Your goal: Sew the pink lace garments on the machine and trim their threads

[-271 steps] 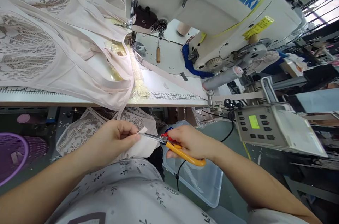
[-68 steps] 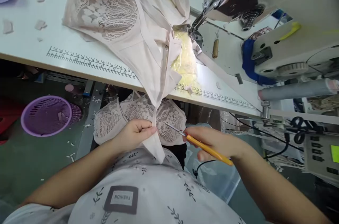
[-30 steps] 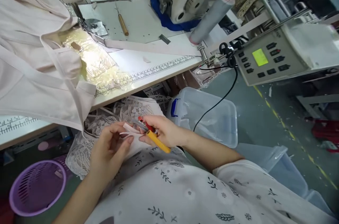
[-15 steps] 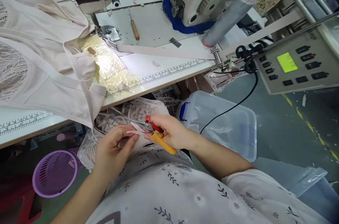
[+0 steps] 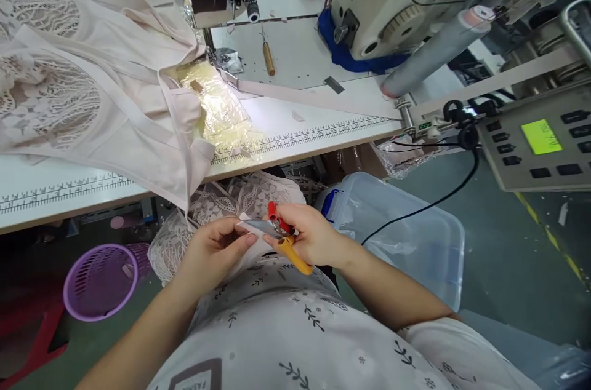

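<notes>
My right hand (image 5: 314, 235) is wrapped round scissors (image 5: 294, 254) with one red and one orange handle. Their blades point left, against a pale fabric edge between my hands. My left hand (image 5: 217, 254) pinches this pale fabric (image 5: 244, 258) between thumb and fingers, close to the blade tips. White lace fabric (image 5: 173, 245) hangs over my lap beneath the table edge. Pale garments with lace (image 5: 133, 101) lie on the left of the sewing table (image 5: 323, 147), one strap hanging over its edge.
A sewing machine (image 5: 369, 2) stands at the back, with a wooden-handled tool (image 5: 268, 59) on its bed. A control box (image 5: 545, 150) is at right. Below are a purple basket (image 5: 69, 298) and a clear plastic bin (image 5: 455, 254).
The view has shifted, so the table and machine appear further right. The scissor blades now lie flatter across the fabric, nearer my left fingertips. Both hands keep their hold.
</notes>
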Motion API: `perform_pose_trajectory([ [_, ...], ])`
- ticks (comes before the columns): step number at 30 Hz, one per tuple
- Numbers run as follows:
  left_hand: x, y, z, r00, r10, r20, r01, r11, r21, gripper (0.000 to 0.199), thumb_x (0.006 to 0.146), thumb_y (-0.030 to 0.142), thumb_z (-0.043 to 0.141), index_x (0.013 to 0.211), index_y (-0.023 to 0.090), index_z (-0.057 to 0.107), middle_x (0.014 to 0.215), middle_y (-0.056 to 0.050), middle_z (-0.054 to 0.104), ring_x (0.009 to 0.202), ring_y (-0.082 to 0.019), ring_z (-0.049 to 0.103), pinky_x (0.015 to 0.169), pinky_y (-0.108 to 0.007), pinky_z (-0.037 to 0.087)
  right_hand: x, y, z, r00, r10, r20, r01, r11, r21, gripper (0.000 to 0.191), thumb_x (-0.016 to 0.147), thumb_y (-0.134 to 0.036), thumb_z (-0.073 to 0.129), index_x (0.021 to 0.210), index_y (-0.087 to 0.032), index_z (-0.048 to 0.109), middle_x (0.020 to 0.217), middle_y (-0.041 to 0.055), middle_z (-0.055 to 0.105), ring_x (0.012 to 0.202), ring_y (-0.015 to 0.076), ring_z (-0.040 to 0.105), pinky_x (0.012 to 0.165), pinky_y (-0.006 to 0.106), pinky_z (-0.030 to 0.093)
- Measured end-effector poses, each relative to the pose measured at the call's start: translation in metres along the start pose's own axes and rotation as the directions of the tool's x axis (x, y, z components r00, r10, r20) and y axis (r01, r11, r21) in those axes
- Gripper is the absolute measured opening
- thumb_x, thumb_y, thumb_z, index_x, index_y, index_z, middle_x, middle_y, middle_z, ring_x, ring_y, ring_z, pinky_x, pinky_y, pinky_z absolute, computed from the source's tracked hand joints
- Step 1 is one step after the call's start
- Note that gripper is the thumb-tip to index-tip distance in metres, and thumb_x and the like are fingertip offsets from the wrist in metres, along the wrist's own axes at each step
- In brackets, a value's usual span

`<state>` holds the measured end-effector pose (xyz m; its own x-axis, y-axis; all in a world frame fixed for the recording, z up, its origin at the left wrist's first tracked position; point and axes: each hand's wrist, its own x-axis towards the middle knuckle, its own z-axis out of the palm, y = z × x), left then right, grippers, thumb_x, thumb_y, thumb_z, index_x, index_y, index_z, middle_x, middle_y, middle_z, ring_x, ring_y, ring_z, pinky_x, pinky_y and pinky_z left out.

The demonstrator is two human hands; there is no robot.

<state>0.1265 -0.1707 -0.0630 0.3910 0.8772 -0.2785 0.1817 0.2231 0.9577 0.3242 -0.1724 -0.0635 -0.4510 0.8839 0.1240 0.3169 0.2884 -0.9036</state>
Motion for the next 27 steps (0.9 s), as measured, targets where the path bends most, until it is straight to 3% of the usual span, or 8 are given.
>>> perform_pose_trajectory([
  [4, -0.003, 0.000, 0.001, 0.994, 0.045, -0.103, -0.050, 0.998, -0.041, 0.014, 0.075, 0.032, 0.069, 0.070, 0.019, 0.069, 0.068, -0.001, 0.066, 0.065, -0.015, 0.060, 0.061, -0.025, 0.051, 0.000, 0.001, 0.000, 0.999, 0.051, 0.009, -0.052, 0.998, 0.020, 0.026, 0.076, -0.024, 0.060, 0.066, -0.021, 0.036, 0.063, -0.0042, 0.046, 0.056, 0.0092, 0.038, 0.051, 0.020, 0.031],
  [9, -0.009, 0.000, -0.007, 0.962, 0.046, -0.270, -0.075, 0.992, -0.099, 0.013, 0.074, 0.028, 0.071, 0.067, 0.019, 0.065, 0.072, 0.001, 0.060, 0.067, -0.012, 0.055, 0.059, -0.021, 0.047, -0.011, 0.003, -0.003, 0.980, 0.200, 0.010, -0.200, 0.979, 0.048, 0.022, 0.078, -0.031, 0.062, 0.070, -0.019, 0.045, 0.067, -0.0024, 0.051, 0.058, 0.0098, 0.042, 0.053, 0.021, 0.035],
  [11, -0.013, -0.004, -0.010, 0.952, -0.001, -0.306, -0.046, 0.988, -0.144, 0.015, 0.074, 0.031, 0.072, 0.069, 0.019, 0.065, 0.077, 0.001, 0.062, 0.070, -0.012, 0.056, 0.059, -0.021, 0.047, -0.016, 0.004, -0.005, 0.964, 0.265, 0.021, -0.266, 0.962, 0.061, 0.021, 0.079, -0.033, 0.061, 0.072, -0.019, 0.048, 0.068, -0.0015, 0.051, 0.059, 0.0104, 0.044, 0.054, 0.022, 0.036],
  [15, -0.019, -0.010, -0.009, 0.955, -0.152, -0.255, 0.101, 0.974, -0.203, 0.018, 0.078, 0.039, 0.069, 0.078, 0.021, 0.064, 0.076, 0.001, 0.064, 0.064, -0.014, 0.056, 0.050, -0.023, 0.046, -0.019, 0.005, -0.004, 0.944, 0.330, 0.021, -0.329, 0.933, 0.144, 0.028, 0.078, -0.037, 0.063, 0.071, -0.020, 0.042, 0.072, -0.0002, 0.053, 0.059, 0.0103, 0.043, 0.054, 0.022, 0.038],
  [18, -0.023, -0.001, -0.003, 0.938, -0.125, -0.323, 0.099, 0.990, -0.096, 0.013, 0.081, 0.038, 0.066, 0.086, 0.026, 0.065, 0.080, 0.000, 0.066, 0.069, -0.017, 0.059, 0.051, -0.026, 0.048, -0.019, 0.004, -0.005, 0.954, 0.299, -0.009, -0.296, 0.947, 0.126, 0.031, 0.079, -0.039, 0.062, 0.071, -0.021, 0.038, 0.072, -0.0004, 0.052, 0.059, 0.0107, 0.042, 0.054, 0.023, 0.038],
  [21, -0.025, 0.017, 0.002, 0.926, 0.050, -0.374, -0.017, 0.996, 0.091, 0.008, 0.082, 0.037, 0.064, 0.086, 0.030, 0.066, 0.087, 0.000, 0.068, 0.072, -0.019, 0.061, 0.053, -0.029, 0.051, -0.019, 0.000, -0.010, 0.977, 0.197, -0.088, -0.191, 0.979, 0.070, 0.027, 0.081, -0.037, 0.059, 0.073, -0.022, 0.038, 0.071, 0.0000, 0.052, 0.063, 0.0133, 0.047, 0.058, 0.026, 0.040],
  [25, -0.020, 0.037, -0.002, 0.933, 0.210, -0.292, -0.153, 0.966, 0.206, 0.006, 0.082, 0.034, 0.063, 0.084, 0.028, 0.064, 0.088, 0.000, 0.068, 0.068, -0.017, 0.063, 0.052, -0.029, 0.054, -0.021, -0.011, -0.025, 0.970, 0.010, -0.244, -0.007, 1.000, 0.013, 0.018, 0.079, -0.026, 0.057, 0.077, -0.022, 0.040, 0.076, 0.0019, 0.056, 0.066, 0.0149, 0.051, 0.062, 0.028, 0.042],
  [27, -0.013, 0.043, -0.009, 0.937, 0.259, -0.234, -0.204, 0.950, 0.236, 0.011, 0.082, 0.031, 0.063, 0.092, 0.027, 0.061, 0.092, 0.000, 0.068, 0.081, -0.020, 0.066, 0.069, -0.032, 0.059, -0.021, -0.018, -0.034, 0.969, -0.032, -0.246, 0.024, 0.999, -0.037, 0.015, 0.077, -0.019, 0.055, 0.078, -0.022, 0.040, 0.079, 0.0027, 0.058, 0.068, 0.0146, 0.051, 0.063, 0.027, 0.042],
])
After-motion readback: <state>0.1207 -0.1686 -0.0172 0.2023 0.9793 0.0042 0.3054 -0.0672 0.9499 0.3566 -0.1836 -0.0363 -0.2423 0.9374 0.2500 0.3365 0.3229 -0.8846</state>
